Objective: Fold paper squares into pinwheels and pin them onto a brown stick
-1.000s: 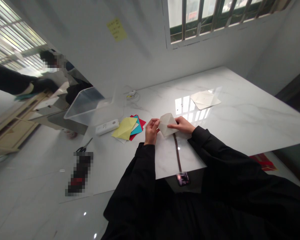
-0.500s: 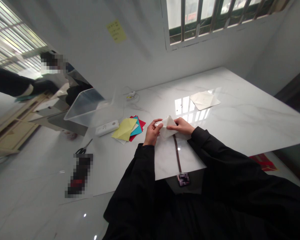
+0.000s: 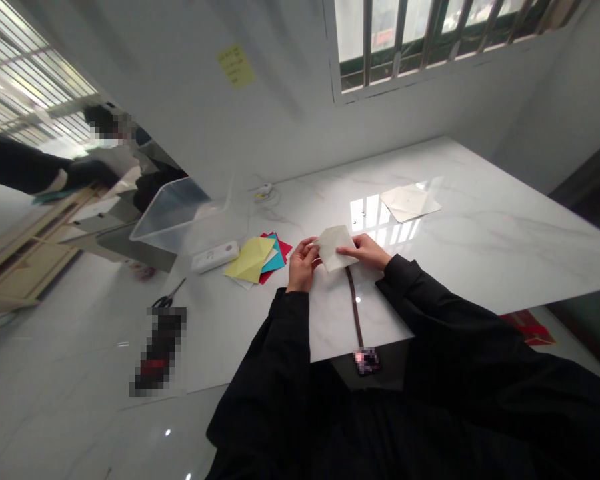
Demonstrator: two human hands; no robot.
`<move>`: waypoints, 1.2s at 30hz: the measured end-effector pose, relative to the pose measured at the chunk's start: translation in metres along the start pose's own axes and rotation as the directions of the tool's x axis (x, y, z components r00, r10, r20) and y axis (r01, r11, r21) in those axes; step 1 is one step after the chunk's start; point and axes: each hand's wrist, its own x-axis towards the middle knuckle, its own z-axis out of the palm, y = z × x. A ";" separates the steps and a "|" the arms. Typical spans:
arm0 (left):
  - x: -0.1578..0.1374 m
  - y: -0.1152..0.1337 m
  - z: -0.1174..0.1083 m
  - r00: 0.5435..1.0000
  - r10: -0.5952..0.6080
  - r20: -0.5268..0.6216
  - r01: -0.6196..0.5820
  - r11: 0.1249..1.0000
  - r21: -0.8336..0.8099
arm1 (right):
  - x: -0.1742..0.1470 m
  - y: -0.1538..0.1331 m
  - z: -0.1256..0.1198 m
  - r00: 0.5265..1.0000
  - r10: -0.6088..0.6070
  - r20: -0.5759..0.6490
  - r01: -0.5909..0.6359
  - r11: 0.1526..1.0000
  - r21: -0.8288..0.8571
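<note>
A sheet of off-white paper [image 3: 336,249] is held up between my hands above the marble-patterned table. My left hand [image 3: 304,261] pinches its left edge, with the fingers curled. On the other side, my right hand [image 3: 367,252] grips the right edge, thumb laid across the front face. From beneath the paper a dark brown cord [image 3: 354,303] runs toward me to a pixelated item [image 3: 367,361] at the table's front edge. To the left lies a pile of coloured paper with a yellow sheet [image 3: 251,260] on top and blue [image 3: 275,259] and red ones under it.
A white oblong box [image 3: 216,257] and a clear plastic bin [image 3: 173,217] stand at the left. Black scissors [image 3: 167,298] lie near a blurred dark object [image 3: 159,353]. Off-white paper [image 3: 410,202] rests farther back. Another person's dark sleeve [image 3: 20,163] shows at far left.
The paper has been turned so a flatter, broader face shows, where a folded, pointed shape was seen before. My left thumb has shifted off its front toward the edge.
</note>
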 end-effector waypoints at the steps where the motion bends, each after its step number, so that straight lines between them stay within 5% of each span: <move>1: -0.001 0.001 0.000 1.000 0.004 -0.002 -0.004 1.000 0.010 | 0.000 -0.001 0.000 1.000 -0.004 0.005 0.004 1.000 -0.010; 12: -0.001 0.004 0.000 0.998 0.035 -0.042 -0.035 0.999 0.002 | 0.000 0.000 0.000 0.999 -0.003 0.034 0.004 0.999 -0.040; 19: -0.007 0.009 0.004 0.999 -0.007 0.040 0.009 0.999 -0.051 | 0.001 0.002 0.000 0.999 -0.021 0.049 0.025 0.997 -0.079; 27: -0.005 0.005 0.003 0.998 -0.020 0.060 0.016 0.998 0.066 | -0.001 0.000 0.004 0.991 -0.100 0.084 0.122 0.938 -0.323; 32: -0.005 0.001 0.000 0.991 -0.033 0.127 -0.001 0.965 0.264 | -0.002 -0.001 0.005 0.987 -0.125 0.105 0.156 0.911 -0.381; 36: -0.005 0.000 0.002 0.995 -0.026 0.096 0.000 0.963 0.271 | -0.001 0.002 0.004 0.985 -0.130 0.109 0.162 0.918 -0.362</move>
